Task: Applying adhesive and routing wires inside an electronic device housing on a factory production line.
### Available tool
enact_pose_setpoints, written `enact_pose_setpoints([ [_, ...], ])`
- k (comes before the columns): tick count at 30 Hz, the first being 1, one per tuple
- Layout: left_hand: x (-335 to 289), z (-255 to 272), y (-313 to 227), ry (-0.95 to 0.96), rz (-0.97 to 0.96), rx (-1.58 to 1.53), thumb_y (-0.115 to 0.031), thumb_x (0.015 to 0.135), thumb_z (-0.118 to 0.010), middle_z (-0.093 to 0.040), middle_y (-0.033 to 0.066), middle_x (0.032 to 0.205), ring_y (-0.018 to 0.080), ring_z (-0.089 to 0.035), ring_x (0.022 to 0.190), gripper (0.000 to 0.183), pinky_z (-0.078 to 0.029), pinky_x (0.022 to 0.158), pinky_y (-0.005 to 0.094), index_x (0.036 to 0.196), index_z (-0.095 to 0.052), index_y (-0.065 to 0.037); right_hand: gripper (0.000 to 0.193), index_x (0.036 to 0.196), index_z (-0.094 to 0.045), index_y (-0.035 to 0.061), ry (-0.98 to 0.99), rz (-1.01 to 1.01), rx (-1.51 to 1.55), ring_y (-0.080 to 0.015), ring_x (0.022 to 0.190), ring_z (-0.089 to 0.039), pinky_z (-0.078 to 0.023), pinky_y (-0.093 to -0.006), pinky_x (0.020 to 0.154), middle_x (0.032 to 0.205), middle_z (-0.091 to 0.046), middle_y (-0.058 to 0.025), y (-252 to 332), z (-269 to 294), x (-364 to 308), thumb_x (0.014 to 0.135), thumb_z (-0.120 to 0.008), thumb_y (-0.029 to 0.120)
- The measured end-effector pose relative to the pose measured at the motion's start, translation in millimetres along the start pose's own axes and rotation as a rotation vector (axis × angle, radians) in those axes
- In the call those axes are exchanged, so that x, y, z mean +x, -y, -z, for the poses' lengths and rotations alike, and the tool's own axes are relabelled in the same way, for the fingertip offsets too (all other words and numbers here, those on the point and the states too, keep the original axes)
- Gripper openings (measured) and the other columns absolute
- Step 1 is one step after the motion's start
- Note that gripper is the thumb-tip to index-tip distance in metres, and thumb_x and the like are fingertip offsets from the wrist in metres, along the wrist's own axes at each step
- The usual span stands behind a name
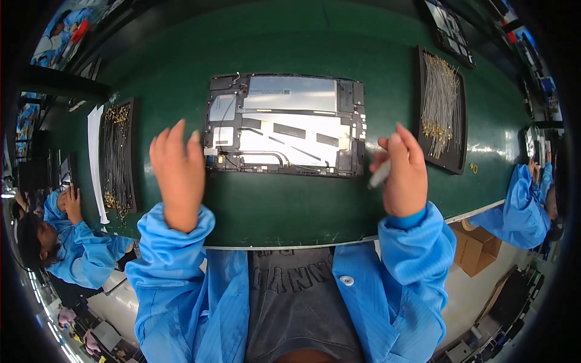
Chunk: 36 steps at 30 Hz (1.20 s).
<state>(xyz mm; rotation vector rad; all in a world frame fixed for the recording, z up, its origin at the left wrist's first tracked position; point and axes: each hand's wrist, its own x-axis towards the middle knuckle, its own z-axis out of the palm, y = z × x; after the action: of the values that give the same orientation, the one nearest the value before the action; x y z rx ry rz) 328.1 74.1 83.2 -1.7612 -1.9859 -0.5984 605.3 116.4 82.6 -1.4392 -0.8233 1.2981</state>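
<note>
An opened tablet housing (290,130) lies flat on the green bench in front of me, its silvery and white inner plates, black strips and thin cables facing up. My left hand (178,172) is just off its left edge, fingers apart and holding nothing. To the right of the tablet, my right hand (402,172) is closed around a short pale grey tool (380,175), whose end points down toward the bench. Most of that tool is hidden by the fingers, so its exact kind does not show. A blue band (407,220) circles my right wrist.
Black trays of thin grey cables with gold-coloured ends stand at right (465,121) and left (134,157). A long white strip (94,163) lies beside the left tray. Another tablet part (449,30) sits far right. People in blue work at both sides; a cardboard box (475,249) is below right.
</note>
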Motion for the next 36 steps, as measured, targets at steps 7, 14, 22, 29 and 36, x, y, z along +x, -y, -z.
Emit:
enact_pose_setpoints([
  [7, -41.9, 12.3, 12.6, 0.226, 0.261, -0.379, -0.016, 0.077, -0.049, -0.056, 0.0165, 0.075, 0.0331, -0.050, 0.076, 0.020, -0.037, 0.074, 0.0381, 0.083, -0.056, 0.002, 0.046, 0.109, -0.043, -0.0020, 0.367, -0.455, -0.318, -0.0092, 0.049, -0.044, -0.036, -0.0214, 0.039, 0.067, -0.048, -0.0035, 2.6, 5.1, -6.6, 0.080, -0.047, 0.034],
  [14, -22.5, -13.8, 20.4, 0.085, 0.520, -0.532, -0.019, 0.076, -0.050, -0.056, 0.0158, 0.076, 0.0292, -0.052, 0.073, 0.028, -0.038, 0.069, 0.0368, 0.090, -0.053, 0.005, 0.034, 0.085, -0.052, 0.0018, 0.473, -0.436, -0.076, -0.0114, 0.040, -0.044, -0.035, -0.0215, 0.032, 0.063, -0.054, -0.0057, 23.7, -40.2, 12.5, 0.082, -0.042, 0.034],
  [22, -15.6, -13.2, 20.0, 0.025, 0.474, -0.449, -0.024, 0.072, -0.056, -0.055, 0.0106, 0.064, 0.0257, -0.051, 0.065, 0.022, -0.037, 0.065, 0.0351, 0.072, -0.059, -0.002, 0.053, 0.115, -0.038, 0.0025, 0.417, -0.145, -0.092, -0.0138, 0.057, -0.047, -0.038, -0.0227, 0.041, 0.090, -0.050, -0.0115, 47.0, -176.9, 76.3, 0.078, -0.049, 0.040],
  [29, -15.1, -6.9, 20.4, 0.028, 0.489, -0.455, -0.021, 0.074, -0.053, -0.056, 0.0098, 0.062, 0.0261, -0.052, 0.062, 0.020, -0.037, 0.061, 0.0352, 0.068, -0.059, -0.004, 0.061, 0.125, -0.019, 0.0024, 0.674, -0.329, 0.035, -0.0136, 0.064, -0.048, -0.042, -0.0250, 0.050, 0.095, -0.047, -0.0069, -10.3, -151.1, 42.6, 0.079, -0.052, 0.024],
  [36, 1.6, 49.9, 0.5, 0.255, 0.838, -1.131, -0.017, 0.083, -0.044, -0.057, 0.0109, 0.083, 0.0201, -0.053, 0.080, 0.022, -0.040, 0.072, 0.0271, 0.084, -0.055, 0.002, 0.055, 0.122, -0.021, -0.0020, 0.665, -0.492, 0.072, -0.0175, 0.077, -0.051, -0.046, -0.0294, 0.064, 0.100, -0.048, -0.0122, -40.6, -94.2, -24.2, 0.080, -0.050, 0.018],
])
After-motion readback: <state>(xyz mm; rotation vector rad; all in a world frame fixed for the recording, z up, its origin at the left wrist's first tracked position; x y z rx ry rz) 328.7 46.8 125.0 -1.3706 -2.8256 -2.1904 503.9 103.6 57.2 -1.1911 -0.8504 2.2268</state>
